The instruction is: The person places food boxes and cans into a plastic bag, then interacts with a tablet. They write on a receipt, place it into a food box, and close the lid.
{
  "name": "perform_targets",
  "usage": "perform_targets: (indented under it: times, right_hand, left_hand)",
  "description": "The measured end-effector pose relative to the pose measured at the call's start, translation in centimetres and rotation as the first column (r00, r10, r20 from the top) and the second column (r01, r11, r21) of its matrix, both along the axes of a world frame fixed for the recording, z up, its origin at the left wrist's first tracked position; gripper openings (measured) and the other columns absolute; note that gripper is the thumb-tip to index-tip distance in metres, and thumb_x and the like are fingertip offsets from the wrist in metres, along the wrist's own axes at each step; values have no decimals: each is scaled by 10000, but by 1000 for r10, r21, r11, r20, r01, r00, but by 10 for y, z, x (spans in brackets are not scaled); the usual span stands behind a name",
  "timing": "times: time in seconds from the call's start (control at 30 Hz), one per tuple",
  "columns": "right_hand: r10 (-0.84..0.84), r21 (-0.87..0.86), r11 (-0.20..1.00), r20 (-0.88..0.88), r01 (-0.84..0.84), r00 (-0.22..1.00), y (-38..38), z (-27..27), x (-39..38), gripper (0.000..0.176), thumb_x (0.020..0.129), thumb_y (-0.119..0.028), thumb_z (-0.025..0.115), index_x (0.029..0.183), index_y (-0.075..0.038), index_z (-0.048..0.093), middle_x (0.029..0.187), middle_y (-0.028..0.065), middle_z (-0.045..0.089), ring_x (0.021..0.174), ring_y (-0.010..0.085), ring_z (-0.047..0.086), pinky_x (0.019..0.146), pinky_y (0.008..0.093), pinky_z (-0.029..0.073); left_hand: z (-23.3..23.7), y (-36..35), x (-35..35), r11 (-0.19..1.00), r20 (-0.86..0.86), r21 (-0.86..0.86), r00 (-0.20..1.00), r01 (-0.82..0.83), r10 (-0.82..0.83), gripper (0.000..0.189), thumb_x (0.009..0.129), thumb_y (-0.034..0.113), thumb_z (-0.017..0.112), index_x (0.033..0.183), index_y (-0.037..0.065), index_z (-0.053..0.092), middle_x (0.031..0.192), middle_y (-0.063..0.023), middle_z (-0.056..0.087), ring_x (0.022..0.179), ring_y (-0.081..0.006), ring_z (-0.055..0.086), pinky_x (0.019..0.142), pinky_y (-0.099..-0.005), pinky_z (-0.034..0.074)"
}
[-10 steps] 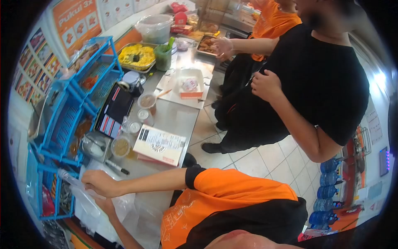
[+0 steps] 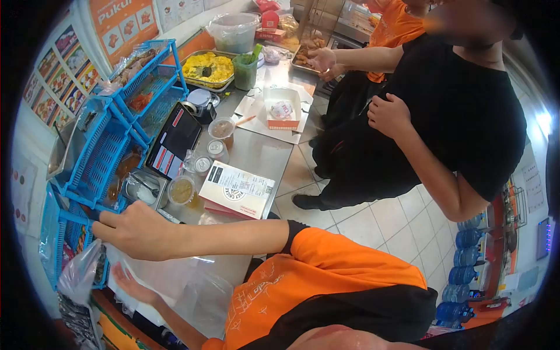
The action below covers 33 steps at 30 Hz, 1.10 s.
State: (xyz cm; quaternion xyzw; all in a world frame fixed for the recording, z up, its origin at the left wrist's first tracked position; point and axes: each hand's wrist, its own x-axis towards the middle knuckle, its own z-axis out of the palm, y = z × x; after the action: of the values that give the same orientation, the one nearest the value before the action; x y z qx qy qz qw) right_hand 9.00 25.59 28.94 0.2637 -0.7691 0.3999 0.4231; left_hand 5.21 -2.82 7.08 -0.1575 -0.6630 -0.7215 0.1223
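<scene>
My right hand [image 2: 137,230] is closed on the gathered part of a clear plastic bag [image 2: 81,271], held out at the counter's left edge beside the blue baskets. The bag hangs crumpled below my fist. Lower down, my left hand [image 2: 133,284] has its fingers stretched out and seems to hold nothing. It lies by white, see-through plastic sheets [image 2: 181,286] spread on the counter. A printed food box [image 2: 238,189] with a receipt on top sits above my right forearm. Close to it are a lidded cup [image 2: 182,191] and two cans [image 2: 210,156].
Blue basket racks [image 2: 99,157] line the left side, with a tablet [image 2: 175,140] beside them. Farther up are an open box [image 2: 283,109] and a tray of yellow food [image 2: 209,69]. A co-worker in black [image 2: 431,128] stands across the counter, another in orange [image 2: 396,29] behind.
My right hand has pulled the bag toward the left edge, and it now hangs bunched below the fist. My left hand has come away with fingers spread. The view has shifted slightly.
</scene>
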Motion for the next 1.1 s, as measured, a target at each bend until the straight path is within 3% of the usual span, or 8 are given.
perform_targets:
  times: [0.07, 0.2, 0.37, 0.57, 0.67, 0.83, 0.9, 1.1]
  right_hand:
    - [-44, 189, 982, 122, 20, 992, -1, -9, 2, 202, 762, -50, 619, 935, -24, 519, 798, 131, 580, 584, 331, 604, 504, 419, 455]
    - [112, 208, 955, 407, -211, 907, 0, -7, 17, 265, 790, -101, 656, 994, -4, 518, 735, 148, 625, 648, 363, 644, 525, 439, 464]
    - [8, 136, 989, 298, -51, 955, 30, -20, 7, 333, 771, -98, 687, 1024, 18, 503, 681, 163, 628, 653, 372, 652, 534, 458, 475]
    - [-115, 453, 888, 373, -73, 920, 29, -20, 38, 436, 718, -131, 712, 1088, -11, 515, 755, 131, 608, 692, 331, 672, 545, 421, 479]
    - [-29, -9, 1000, -23, 29, 999, 42, -20, 57, 359, 746, -133, 704, 1053, -35, 547, 757, 147, 602, 743, 327, 661, 605, 435, 475]
    - [322, -20, 930, 525, -367, 788, 50, -61, 78, 200, 804, -147, 702, 925, -8, 623, 871, 132, 549, 809, 303, 584, 682, 384, 470]
    - [420, -200, 905, 547, -374, 724, 66, -47, 77, 185, 818, -146, 694, 927, -9, 636, 882, 134, 554, 817, 305, 586, 692, 384, 471]
    - [253, -104, 966, 224, -235, 941, 96, -21, 73, 117, 824, -110, 666, 915, -35, 669, 752, 131, 650, 734, 311, 654, 645, 412, 489]
  left_hand:
    - [125, 74, 47, 774, 278, 622, 958, -120, -75, 731, 1006, 514, 327, 1532, 17, 227, 1550, -158, 313, 1441, -284, 282, 1173, -428, 240]
    - [113, 65, 58, 894, 124, -369, 966, 256, -226, 572, 933, 184, 619, 1417, -17, 389, 1323, -122, 547, 1221, -264, 544, 1024, -408, 463]
    - [114, 65, 53, 741, 233, 201, 704, 641, -671, 453, 871, 103, 691, 1265, -42, 519, 1149, -105, 627, 1066, -223, 623, 784, -353, 587]
    - [99, 116, 66, 981, 468, -12, 868, 195, -166, 476, 824, -13, 666, 1247, -80, 460, 1176, -153, 605, 1085, -208, 597, 871, -306, 514]
    - [81, 104, 64, 984, 377, 162, 917, 72, -129, 365, 868, -24, 595, 1209, -59, 470, 1081, -134, 599, 980, -192, 609, 850, -332, 516]
    - [83, 114, 87, 951, 441, 196, 887, -240, 133, 215, 946, 66, 563, 1131, -30, 511, 995, -97, 578, 849, -156, 592, 753, -329, 514]
    - [118, 105, 95, 877, 376, -476, 917, 72, 129, 156, 977, 122, 546, 1042, -20, 543, 989, -101, 572, 847, -148, 564, 726, -299, 495]
    - [133, 130, 97, 836, -320, -246, 855, -490, 407, 296, 954, 184, 624, 1179, 13, 534, 997, -60, 570, 896, -138, 534, 805, -291, 450]
